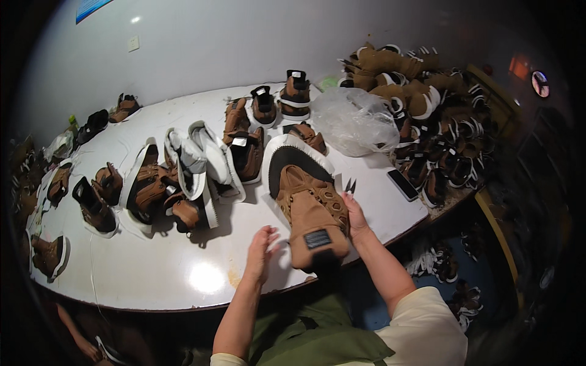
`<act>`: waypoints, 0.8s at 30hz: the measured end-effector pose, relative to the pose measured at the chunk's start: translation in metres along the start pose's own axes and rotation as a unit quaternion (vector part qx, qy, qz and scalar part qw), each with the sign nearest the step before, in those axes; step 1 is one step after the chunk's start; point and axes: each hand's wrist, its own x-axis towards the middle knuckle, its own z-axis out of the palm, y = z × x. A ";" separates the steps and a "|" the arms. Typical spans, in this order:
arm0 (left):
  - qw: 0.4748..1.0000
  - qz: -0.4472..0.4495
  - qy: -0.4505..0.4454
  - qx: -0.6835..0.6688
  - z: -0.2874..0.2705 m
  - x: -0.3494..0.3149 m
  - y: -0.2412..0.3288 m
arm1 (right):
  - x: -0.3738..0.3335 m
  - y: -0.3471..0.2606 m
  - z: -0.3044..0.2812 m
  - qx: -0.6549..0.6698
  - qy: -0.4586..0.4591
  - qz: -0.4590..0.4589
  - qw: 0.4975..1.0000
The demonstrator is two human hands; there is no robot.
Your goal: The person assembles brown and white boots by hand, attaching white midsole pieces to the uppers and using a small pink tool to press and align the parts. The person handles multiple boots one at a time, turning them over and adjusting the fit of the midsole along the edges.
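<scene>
A large brown shoe upper [317,210] with a black toe band and a white serrated border is raised over the table's near edge, its toe pointing away from me. My right hand [359,218] is closed at its right side, gripping the upper's edge. The dark pointed tips of small thread snips [350,185] stick up from that same hand. Left of the upper, my left hand [261,250] is off the table with its fingers apart and nothing visible in them. The upper's underside is hidden.
Several brown shoe uppers [146,186] stand across the white table [183,271]. A clear plastic bag [354,122] and a phone [403,185] lie toward the right, beside a big heap of uppers [452,128]. Another person's arm [76,332] shows at lower left.
</scene>
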 end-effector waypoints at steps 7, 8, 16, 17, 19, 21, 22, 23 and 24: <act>0.988 0.041 -0.116 -0.096 0.066 -0.012 0.025 | -0.026 0.025 -0.001 0.165 -0.063 0.111 0.978; 0.983 0.051 -0.131 -0.120 0.065 -0.011 0.018 | -0.029 0.026 0.000 0.172 -0.072 0.117 0.976; 0.972 0.028 -0.150 -0.180 0.065 -0.018 0.023 | -0.050 0.032 0.002 0.166 -0.091 0.118 0.975; 0.972 0.024 -0.149 -0.182 0.063 -0.018 0.023 | -0.052 0.033 0.002 0.165 -0.093 0.120 0.974; 0.967 0.012 -0.147 -0.210 0.061 -0.017 0.021 | -0.056 0.035 0.004 0.161 -0.095 0.121 0.975; 0.963 0.005 -0.146 -0.228 0.060 -0.018 0.019 | -0.060 0.038 0.005 0.156 -0.099 0.125 0.975; 0.962 0.002 -0.145 -0.232 0.059 -0.018 0.019 | -0.063 0.038 0.005 0.152 -0.100 0.125 0.975; 0.961 -0.001 -0.144 -0.237 0.059 -0.018 0.020 | -0.067 0.039 0.005 0.147 -0.102 0.124 0.976; 0.960 -0.008 -0.139 -0.244 0.060 -0.019 0.022 | -0.069 0.039 0.006 0.140 -0.103 0.122 0.977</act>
